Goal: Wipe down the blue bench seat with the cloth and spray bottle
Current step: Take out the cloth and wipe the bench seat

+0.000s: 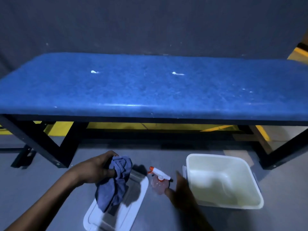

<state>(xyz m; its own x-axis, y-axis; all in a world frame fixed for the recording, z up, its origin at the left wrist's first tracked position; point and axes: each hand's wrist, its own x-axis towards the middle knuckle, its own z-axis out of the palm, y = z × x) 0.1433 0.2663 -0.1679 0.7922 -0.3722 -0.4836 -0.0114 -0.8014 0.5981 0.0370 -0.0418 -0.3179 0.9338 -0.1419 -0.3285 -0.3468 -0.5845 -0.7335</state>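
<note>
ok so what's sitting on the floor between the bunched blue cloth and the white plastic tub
The clear spray bottle with the orange-tipped white trigger head, seen in the head view, beside the white tub and right of the blue cloth.

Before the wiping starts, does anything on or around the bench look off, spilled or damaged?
Two small white smears sit on the blue bench seat, one left of centre, one right of centre, with fainter white specks toward its right end. Nothing looks spilled or broken; the spray bottle stands on the floor.

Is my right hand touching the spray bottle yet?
Cannot tell. In the head view, the right hand is motion-blurred beside the spray bottle; neither contact nor gap shows plainly.
</note>
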